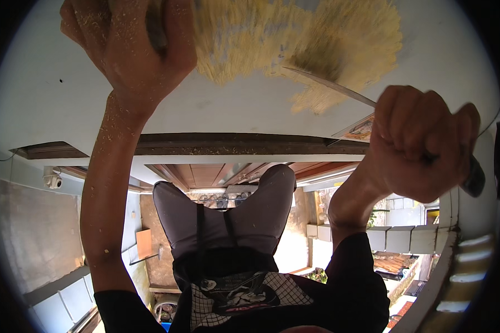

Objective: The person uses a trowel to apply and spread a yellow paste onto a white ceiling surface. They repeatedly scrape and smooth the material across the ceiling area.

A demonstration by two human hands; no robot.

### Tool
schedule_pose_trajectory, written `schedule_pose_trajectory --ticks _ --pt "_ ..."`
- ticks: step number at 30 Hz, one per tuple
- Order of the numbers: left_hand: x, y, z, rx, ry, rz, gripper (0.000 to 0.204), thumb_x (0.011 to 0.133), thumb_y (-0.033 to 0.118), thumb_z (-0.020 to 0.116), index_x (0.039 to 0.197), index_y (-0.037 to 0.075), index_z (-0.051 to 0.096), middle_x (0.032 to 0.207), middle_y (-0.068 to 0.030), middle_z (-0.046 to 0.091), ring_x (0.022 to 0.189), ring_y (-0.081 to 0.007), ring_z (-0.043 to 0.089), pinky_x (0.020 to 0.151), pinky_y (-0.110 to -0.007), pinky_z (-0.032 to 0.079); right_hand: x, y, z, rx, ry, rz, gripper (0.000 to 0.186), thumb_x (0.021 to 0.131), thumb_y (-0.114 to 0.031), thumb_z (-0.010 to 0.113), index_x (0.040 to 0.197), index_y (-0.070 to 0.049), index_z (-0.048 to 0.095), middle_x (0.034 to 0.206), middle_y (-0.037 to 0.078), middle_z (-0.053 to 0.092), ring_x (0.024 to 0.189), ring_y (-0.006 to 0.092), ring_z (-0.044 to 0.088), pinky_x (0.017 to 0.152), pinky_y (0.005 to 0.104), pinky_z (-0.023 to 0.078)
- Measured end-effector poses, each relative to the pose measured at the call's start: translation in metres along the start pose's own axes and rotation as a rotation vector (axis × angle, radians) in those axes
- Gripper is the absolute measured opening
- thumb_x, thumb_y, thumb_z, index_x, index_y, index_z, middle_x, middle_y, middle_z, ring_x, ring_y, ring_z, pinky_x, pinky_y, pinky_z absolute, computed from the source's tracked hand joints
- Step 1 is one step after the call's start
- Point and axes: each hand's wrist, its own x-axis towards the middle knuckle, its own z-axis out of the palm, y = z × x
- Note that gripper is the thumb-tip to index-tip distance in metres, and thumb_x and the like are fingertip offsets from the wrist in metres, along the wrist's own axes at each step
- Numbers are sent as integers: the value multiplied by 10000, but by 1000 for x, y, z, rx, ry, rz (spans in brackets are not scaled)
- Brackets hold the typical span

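Note:
My left hand point(126, 50) is raised against the white surface point(244, 111) at upper left, fingers curled round something dark I cannot make out; flecks cling to the hand and forearm. My right hand point(422, 139) grips the dark handle point(473, 176) of a long, thin-bladed tool point(339, 87). The blade angles up and left over a rough yellowish patch point(372, 33) with streaks and bare spots, its tip near a darker smudged area. My knees in grey trousers show below.
A dark ledge point(233, 145) with scattered flecks runs under the white surface. A white camera point(52, 178) hangs at left, and a thin cable point(0, 157) runs nearby. Beyond are wooden panels point(200, 173), a low tiled wall point(405, 238) at right and a sunlit area below.

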Motion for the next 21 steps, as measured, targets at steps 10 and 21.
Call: schedule_pose_trajectory --ticks 10,21 --pt "-4 6 1 -17 -31 -72 248 952 99 501 1152 0 610 1312 -228 475 1251 -311 433 1010 -409 392 -2 12 -10 108 -167 -50 297 981 -148 317 687 -120 285 506 22 311 426 110 224 407 281 248" --pt "-4 8 5 -78 15 -101 239 936 88 524 1139 3 618 1313 -217 486 1255 -298 422 1017 -404 372 -1 20 -4 98 -187 -49 285 981 -140 323 699 -114 301 513 27 323 427 114 236 405 287 248"
